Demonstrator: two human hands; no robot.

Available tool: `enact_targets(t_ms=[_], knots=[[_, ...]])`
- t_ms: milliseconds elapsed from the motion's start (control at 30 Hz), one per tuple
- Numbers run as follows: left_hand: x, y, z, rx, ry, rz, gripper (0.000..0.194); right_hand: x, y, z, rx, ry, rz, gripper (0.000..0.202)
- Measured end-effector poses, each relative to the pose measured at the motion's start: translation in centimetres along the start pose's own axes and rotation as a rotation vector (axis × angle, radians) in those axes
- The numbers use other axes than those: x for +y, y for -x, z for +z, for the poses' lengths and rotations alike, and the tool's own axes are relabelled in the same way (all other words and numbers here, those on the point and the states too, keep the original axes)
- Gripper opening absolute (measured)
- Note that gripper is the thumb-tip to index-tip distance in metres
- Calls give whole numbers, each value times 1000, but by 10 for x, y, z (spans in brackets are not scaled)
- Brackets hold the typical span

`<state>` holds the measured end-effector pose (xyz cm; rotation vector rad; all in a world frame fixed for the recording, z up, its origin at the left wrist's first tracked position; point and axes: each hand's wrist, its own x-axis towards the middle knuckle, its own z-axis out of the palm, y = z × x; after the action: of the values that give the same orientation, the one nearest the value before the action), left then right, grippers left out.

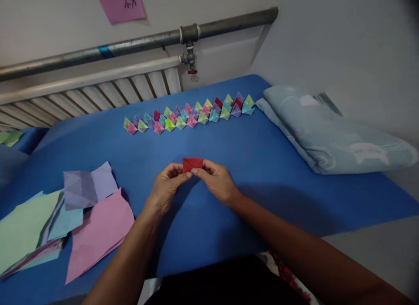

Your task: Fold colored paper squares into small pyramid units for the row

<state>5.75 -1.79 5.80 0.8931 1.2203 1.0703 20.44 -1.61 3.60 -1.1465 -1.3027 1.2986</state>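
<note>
A small folded piece of red paper (pixel 192 164), rectangular with diagonal creases, is held up between both hands above the blue surface. My left hand (pixel 168 182) pinches its left side, thumb in front and fingers behind. On the right side and lower edge, my right hand (pixel 218 179) grips it the same way, with its thumb over the front. Beyond the hands stand rows of small folded paper pieces (pixel 191 120) in pink, green, blue, purple, yellow and red, with pointed tops. What the fingertips behind the red paper do is hidden.
At the left lie a stack of coloured paper (pixel 29 230), a creased purple sheet (pixel 80 189) and pink sheets (pixel 101 233). A folded light-blue blanket (pixel 337 134) rests at the right. Behind the blue surface (pixel 262 156) are a radiator (pixel 124 93) and a metal pipe (pixel 140 42).
</note>
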Motion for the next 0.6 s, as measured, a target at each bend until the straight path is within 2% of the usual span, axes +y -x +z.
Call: enact_targets(t_ms=[67, 133, 233, 333, 433, 533, 600], knots=[[6, -1, -8, -45, -71, 30, 25, 1, 0, -2, -27, 44, -14, 12], [13, -4, -16, -139, -163, 37, 23, 1, 0, -3, -70, 78, -22, 12], [22, -10, -24, -274, -305, 24, 12, 2, 1, -4, -113, 140, -35, 14], [22, -14, -26, -301, -431, 97, 12, 4, 0, -7, -89, 323, -143, 16], [11, -15, -26, -277, -692, 330, 9, 9, -3, -11, -94, 615, -416, 15], [-5, -17, -26, -203, -986, 692, 7, 13, -8, -16, -103, 907, -670, 16], [-16, -18, -27, -129, -1141, 892, 7, 16, -10, -17, -110, 1061, -771, 17]])
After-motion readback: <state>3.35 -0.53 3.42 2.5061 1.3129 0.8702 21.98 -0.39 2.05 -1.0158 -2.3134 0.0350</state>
